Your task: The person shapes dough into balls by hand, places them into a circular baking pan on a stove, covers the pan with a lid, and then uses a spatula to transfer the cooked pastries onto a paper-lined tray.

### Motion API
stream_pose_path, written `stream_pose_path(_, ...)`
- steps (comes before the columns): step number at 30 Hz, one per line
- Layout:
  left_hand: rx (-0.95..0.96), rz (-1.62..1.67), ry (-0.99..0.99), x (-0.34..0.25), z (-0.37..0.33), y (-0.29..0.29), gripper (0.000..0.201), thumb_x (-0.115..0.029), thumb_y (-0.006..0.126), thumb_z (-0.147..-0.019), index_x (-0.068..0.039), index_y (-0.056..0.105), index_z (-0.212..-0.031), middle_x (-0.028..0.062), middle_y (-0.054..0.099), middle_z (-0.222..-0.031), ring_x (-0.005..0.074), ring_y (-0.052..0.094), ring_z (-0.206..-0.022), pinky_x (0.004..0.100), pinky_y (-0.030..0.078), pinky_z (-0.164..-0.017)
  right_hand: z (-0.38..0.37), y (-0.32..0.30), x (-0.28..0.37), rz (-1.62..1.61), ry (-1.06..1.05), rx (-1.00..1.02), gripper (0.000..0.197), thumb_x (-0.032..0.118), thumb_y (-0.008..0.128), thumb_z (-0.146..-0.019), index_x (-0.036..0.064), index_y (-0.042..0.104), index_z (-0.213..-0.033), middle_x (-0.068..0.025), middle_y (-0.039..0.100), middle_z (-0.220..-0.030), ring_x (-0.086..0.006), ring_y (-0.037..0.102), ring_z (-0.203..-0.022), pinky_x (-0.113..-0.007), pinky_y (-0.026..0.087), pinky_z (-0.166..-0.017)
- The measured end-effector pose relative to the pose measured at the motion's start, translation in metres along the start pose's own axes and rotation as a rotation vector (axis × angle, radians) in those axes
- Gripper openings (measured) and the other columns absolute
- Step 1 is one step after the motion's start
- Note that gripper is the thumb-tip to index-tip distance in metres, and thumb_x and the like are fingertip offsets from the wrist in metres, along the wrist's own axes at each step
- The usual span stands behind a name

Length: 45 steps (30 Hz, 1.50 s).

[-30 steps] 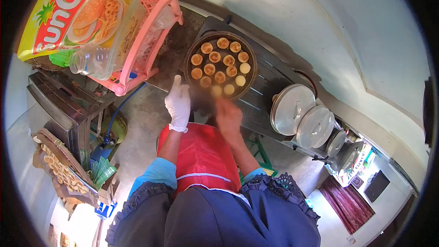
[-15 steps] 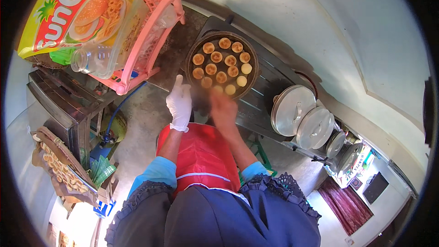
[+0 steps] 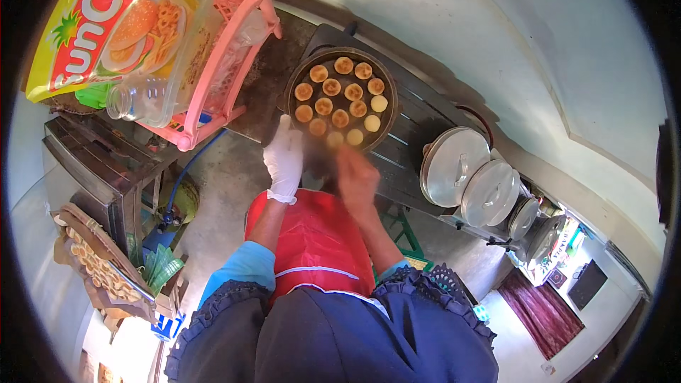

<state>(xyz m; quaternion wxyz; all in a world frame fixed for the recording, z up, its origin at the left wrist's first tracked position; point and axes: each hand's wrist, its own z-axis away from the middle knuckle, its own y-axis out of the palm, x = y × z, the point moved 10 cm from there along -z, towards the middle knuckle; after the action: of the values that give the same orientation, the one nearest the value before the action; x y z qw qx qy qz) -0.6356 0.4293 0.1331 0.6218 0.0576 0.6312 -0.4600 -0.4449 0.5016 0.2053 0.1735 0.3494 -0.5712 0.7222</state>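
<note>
A round dark pan (image 3: pixel 289 92) full of small round cakes stands on the black stove top. Most cakes, such as a browned cake (image 3: pixel 331 87), have golden-brown tops. Along the right and near side the tops are pale, as on a pale cake (image 3: pixel 372 123). My left hand (image 3: pixel 284 163), in a white glove, is beside the pan's near left rim with its fingers stretched toward it and nothing visible in them. Bare and smeared by motion, my right hand (image 3: pixel 357 176) is at the near rim by the pale cakes; its fingers and anything in them cannot be made out.
Left of the pan stands a pink plastic rack (image 3: pixel 245 50) beside a clear jar (image 3: pixel 131 99) and a yellow packet (image 3: pixel 60 64). Several metal lids (image 3: pixel 454 168) lean at the right. A tray of round pieces (image 3: pixel 96 262) is at lower left. A wall (image 3: pixel 553 78) runs behind the stove.
My right hand has shifted slightly right and down, away from the pan's middle. My left hand has moved a little to the right. The view has shifted slightly.
</note>
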Motion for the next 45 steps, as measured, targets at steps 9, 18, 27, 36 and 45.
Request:
stream_pose_path(9, 0.334, -0.391, 0.069, -0.028, 0.024, 0.076, 0.030, -0.029, 0.054, -0.092, -0.020, 0.044, -0.119, 0.0187, 0.064, -0.069, 0.0433, 0.064, -0.066, 0.0539, 0.047, -0.053, 0.033, -0.034, -0.064, -0.072, 0.306, -0.030, 0.022, 0.005, 0.064, -0.087, 0.0010, 0.070, -0.108, -0.0164, 0.072, -0.097, -0.0256, 0.071, -0.084, -0.034, 0.055, -0.072)
stream_pose_path(18, 0.357, -0.486, 0.055, -0.032, 0.031, 0.071, 0.046, -0.022, 0.058, -0.090, -0.014, 0.047, -0.134, 0.0187, 0.067, -0.077, 0.0396, 0.065, -0.069, 0.0502, 0.049, -0.060, 0.057, -0.047, -0.077, -0.453, 0.553, 0.041, 0.022, 0.009, 0.065, -0.090, 0.0004, 0.070, -0.110, -0.0046, 0.069, -0.082, -0.0075, 0.059, -0.065, -0.025, 0.050, -0.060)
stream_pose_path(27, 0.350, -0.357, 0.118, -0.032, 0.039, 0.105, 0.051, -0.028, 0.054, -0.094, -0.011, 0.042, -0.141, 0.0179, 0.068, -0.084, 0.0400, 0.066, -0.072, 0.0496, 0.050, -0.061, 0.029, -0.067, -0.080, -0.019, 0.190, -0.177, 0.023, 0.005, 0.063, -0.088, 0.0014, 0.070, -0.110, -0.0166, 0.071, -0.089, -0.0168, 0.064, -0.065, -0.029, 0.051, -0.062)
stream_pose_path(36, 0.383, -0.472, 0.105, -0.043, 0.039, 0.128, 0.057, -0.014, 0.062, -0.087, -0.012, 0.046, -0.142, 0.0115, 0.069, -0.080, 0.0338, 0.067, -0.070, 0.0452, 0.051, -0.065, 0.060, -0.076, -0.091, -0.438, 0.605, -0.089, 0.023, 0.006, 0.064, -0.088, -0.0022, 0.070, -0.109, -0.0050, 0.067, -0.077, -0.0089, 0.059, -0.065, -0.025, 0.049, -0.062)
stream_pose_path(45, 0.289, -0.204, 0.159, -0.084, 0.029, 0.136, 0.049, -0.015, 0.057, -0.089, -0.010, 0.047, -0.136, 0.0141, 0.068, -0.081, 0.0355, 0.066, -0.072, 0.0449, 0.050, -0.065, 0.004, -0.092, -0.098, -0.023, 0.293, -0.230, 0.024, 0.007, 0.062, -0.089, 0.0016, 0.070, -0.111, -0.0186, 0.071, -0.095, -0.0263, 0.071, -0.083, -0.036, 0.054, -0.070)
